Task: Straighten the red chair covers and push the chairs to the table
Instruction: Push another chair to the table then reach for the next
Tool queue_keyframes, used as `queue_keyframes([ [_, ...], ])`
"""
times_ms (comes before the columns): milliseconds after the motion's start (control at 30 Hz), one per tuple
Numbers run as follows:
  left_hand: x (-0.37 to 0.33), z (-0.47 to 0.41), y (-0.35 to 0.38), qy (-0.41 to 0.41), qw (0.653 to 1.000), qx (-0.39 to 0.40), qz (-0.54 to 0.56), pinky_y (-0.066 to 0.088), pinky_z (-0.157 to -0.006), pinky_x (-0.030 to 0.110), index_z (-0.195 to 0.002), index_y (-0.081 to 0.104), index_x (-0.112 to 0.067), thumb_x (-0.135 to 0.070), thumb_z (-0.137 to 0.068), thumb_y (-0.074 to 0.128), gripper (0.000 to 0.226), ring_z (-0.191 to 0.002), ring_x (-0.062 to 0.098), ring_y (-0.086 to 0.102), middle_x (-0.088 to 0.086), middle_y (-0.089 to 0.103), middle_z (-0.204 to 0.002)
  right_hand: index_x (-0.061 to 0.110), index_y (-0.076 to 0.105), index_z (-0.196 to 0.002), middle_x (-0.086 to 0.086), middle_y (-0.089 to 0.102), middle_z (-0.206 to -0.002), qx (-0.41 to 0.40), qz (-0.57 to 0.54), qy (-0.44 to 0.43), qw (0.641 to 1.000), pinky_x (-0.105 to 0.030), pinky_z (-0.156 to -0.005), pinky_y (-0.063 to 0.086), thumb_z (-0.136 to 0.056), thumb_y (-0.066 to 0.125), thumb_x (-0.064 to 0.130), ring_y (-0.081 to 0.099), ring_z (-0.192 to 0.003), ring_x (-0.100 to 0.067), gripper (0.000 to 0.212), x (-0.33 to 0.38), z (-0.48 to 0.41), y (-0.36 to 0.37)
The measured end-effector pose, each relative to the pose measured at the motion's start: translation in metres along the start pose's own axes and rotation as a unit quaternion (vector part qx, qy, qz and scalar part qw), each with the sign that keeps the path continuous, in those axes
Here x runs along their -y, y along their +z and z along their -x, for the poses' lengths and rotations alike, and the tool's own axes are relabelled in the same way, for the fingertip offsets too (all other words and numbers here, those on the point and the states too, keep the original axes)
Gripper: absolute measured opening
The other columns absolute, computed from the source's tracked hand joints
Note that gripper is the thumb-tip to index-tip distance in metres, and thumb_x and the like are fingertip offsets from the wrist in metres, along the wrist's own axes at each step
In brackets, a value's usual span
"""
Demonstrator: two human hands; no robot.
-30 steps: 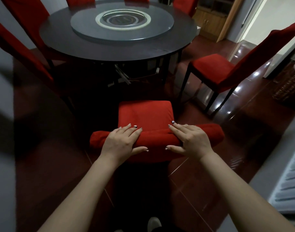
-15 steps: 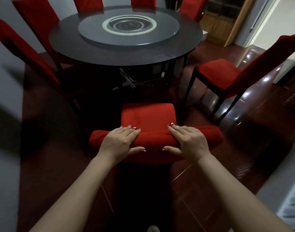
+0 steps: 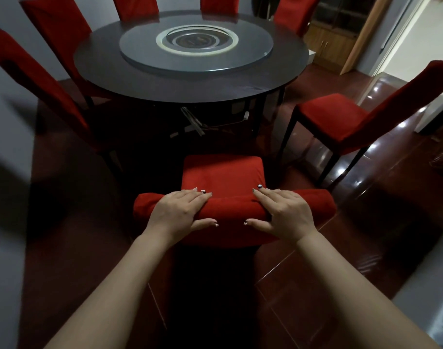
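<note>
The left hand and right hand clasp the back of the chair at centre frame, fingers draped over its red cover, thumbs on the near face, a hold suited to shoving it toward the surface at upper centre.

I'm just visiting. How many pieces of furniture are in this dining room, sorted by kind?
Red-covered chairs: 7
Round dark table: 1
Glass turntable: 1
Wooden cabinet: 1
Total: 10
</note>
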State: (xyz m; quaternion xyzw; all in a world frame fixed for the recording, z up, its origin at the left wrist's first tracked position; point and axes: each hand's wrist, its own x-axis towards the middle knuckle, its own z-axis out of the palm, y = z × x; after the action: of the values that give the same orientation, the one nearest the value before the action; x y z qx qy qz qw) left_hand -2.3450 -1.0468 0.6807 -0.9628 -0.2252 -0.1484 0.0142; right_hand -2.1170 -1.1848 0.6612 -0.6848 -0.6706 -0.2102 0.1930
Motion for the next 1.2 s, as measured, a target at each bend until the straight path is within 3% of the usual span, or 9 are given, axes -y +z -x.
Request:
queue_keyframes([
  [467, 0.033, -0.031, 0.009, 0.007, 1.000, -0.014, 0.006, 0.053, -0.086, 0.036, -0.111, 0.069, -0.010, -0.064, -0.080, 0.040, 0.068, -0.104, 0.022, 0.066, 0.005, 0.071, -0.107, 0.011, 0.072, -0.109, -0.007, 0.071, -0.109, 0.022, 0.011, 0.005, 1.000, -0.036, -0.084, 0.054, -0.076, 0.046, 0.071, 0.070, -0.093, -0.023, 0.073, -0.014, -0.041, 0.027],
  [733, 0.052, -0.038, 0.013, 0.050, 0.997, -0.060, 0.006, 0.056, -0.081, 0.031, -0.106, 0.071, -0.010, -0.060, -0.082, 0.045, 0.061, -0.098, 0.019, 0.068, 0.004, 0.072, -0.103, 0.010, 0.073, -0.105, -0.007, 0.071, -0.109, -0.007, 0.015, 0.036, 0.999, -0.033, -0.075, 0.054, -0.075, 0.049, 0.069, 0.070, -0.092, -0.021, 0.070, -0.006, -0.051, 0.036],
  [1200, 0.087, -0.054, 0.014, 0.077, 0.995, -0.068, -0.001, 0.054, -0.080, 0.030, -0.106, 0.071, -0.011, -0.059, -0.082, 0.043, 0.061, -0.097, 0.019, 0.069, 0.003, 0.072, -0.104, 0.009, 0.073, -0.103, -0.009, 0.071, -0.108, -0.016, 0.013, 0.059, 0.998, -0.035, -0.077, 0.056, -0.074, 0.052, 0.067, 0.070, -0.093, -0.022, 0.069, 0.005, -0.075, 0.050],
])
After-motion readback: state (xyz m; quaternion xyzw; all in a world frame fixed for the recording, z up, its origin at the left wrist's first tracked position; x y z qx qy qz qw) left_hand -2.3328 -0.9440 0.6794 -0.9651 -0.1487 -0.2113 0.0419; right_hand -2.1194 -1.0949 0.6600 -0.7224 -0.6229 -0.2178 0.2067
